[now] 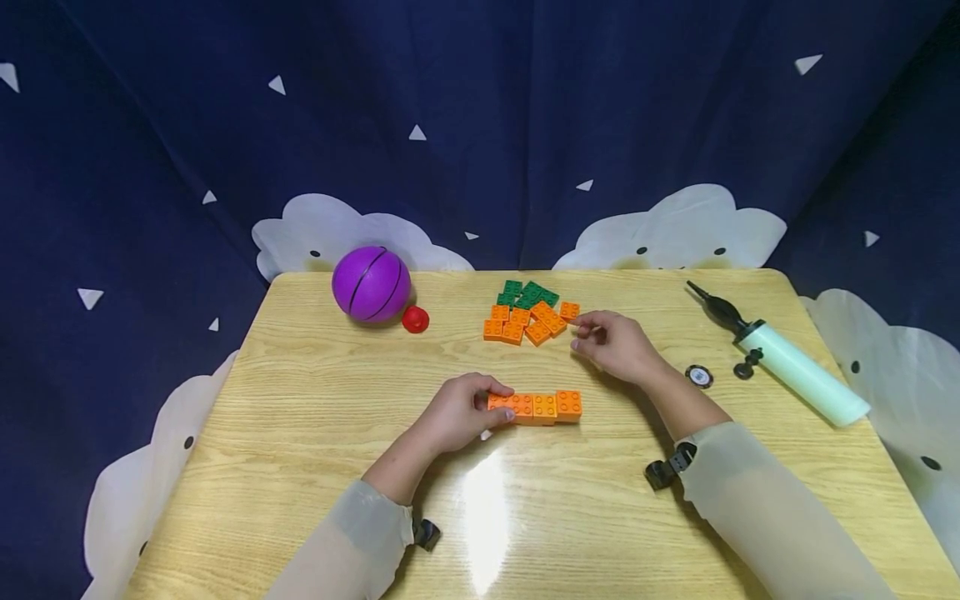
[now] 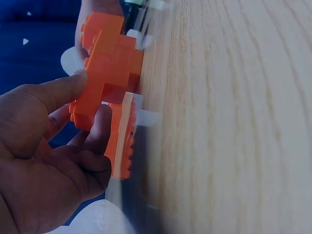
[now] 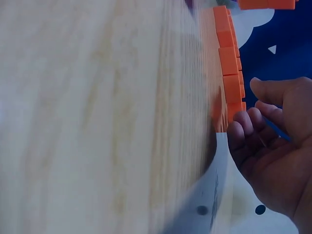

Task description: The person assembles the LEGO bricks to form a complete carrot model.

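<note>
our left hand (image 1: pixel 457 412) pinches the left end of the orange brick row (image 1: pixel 536 407) | right hand (image 1: pixel 615 343) loosely curled, holding nothing, by the far brick pile (image 1: pixel 528 312) | purple ball (image 1: pixel 371 283) far left

No readable text, labels, numbers or signs anywhere.

— What crowds the tabletop (image 1: pixel 300 500)?
— Loose bricks (image 1: pixel 528 312) at the far middle, ball (image 1: pixel 371 283) far left, pump (image 1: pixel 787 362) right.
— Open passage?
— Bare wood along the near edge and left side.
</note>
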Available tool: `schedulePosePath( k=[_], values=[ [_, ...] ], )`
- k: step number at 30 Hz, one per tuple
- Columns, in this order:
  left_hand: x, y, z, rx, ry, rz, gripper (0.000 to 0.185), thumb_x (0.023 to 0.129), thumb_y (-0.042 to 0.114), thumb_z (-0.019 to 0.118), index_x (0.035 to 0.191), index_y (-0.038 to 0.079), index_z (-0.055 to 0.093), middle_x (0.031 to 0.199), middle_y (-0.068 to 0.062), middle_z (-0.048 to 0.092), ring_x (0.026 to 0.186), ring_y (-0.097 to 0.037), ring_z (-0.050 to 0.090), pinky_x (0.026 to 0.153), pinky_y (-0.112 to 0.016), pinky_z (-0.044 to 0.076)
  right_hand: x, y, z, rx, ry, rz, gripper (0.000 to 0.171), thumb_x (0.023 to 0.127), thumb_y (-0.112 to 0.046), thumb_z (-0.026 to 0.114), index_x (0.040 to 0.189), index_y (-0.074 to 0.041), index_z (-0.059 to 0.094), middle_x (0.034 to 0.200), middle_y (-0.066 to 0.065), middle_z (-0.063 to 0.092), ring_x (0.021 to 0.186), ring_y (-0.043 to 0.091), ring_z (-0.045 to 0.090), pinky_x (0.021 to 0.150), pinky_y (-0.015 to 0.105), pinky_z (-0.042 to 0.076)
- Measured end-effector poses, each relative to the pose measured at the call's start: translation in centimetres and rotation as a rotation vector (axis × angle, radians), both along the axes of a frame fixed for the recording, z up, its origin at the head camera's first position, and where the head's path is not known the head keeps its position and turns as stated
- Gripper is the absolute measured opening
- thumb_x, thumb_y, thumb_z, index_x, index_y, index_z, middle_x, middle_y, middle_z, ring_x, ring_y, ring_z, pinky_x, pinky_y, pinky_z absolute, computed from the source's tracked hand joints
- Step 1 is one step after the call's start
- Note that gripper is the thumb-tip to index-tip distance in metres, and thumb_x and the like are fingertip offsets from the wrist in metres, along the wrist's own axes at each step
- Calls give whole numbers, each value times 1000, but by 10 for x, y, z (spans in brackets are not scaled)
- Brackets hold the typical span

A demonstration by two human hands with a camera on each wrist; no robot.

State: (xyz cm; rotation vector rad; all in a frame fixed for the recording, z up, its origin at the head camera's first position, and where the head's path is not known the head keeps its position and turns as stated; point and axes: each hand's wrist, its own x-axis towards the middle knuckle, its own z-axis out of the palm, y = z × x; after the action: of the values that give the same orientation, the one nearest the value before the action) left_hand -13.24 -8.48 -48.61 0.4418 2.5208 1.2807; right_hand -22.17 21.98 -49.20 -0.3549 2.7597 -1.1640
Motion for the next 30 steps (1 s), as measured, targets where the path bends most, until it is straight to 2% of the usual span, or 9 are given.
schedulePosePath(
  k=[12,20,25,30],
  values=[
    [1,0,0,4,3,-2,28,91,29,83,117,21,78,80,1,58,66,-14,51,58,-28,44,-20,-3,-1,60,66,-32,47,94,-17,76,136,0,63,118,17,62,88,27,54,77,41,45],
    [1,0,2,-8,-2,-3,27,91,29,83,117,22,77,81,1,59,67,-14,52,59,-28,45,-31,-2,-3,120,82,-20,51,94,-16,76,141,-4,61,125,20,58,95,31,56,83,45,48],
    [0,0,2,-13,3,-4,27,91,29,83,117,22,77,80,1,59,68,-14,52,59,-28,45,-37,-4,-6,134,70,-28,48,94,-18,76,139,-7,64,127,19,57,96,32,56,83,45,48],
    [0,0,0,-9,4,-7,28,91,30,83,117,21,78,81,2,59,67,-14,52,59,-28,45,-41,-7,-6,141,59,-36,40,94,-15,75,132,-6,67,129,19,57,99,33,56,88,48,49]
  ],
)
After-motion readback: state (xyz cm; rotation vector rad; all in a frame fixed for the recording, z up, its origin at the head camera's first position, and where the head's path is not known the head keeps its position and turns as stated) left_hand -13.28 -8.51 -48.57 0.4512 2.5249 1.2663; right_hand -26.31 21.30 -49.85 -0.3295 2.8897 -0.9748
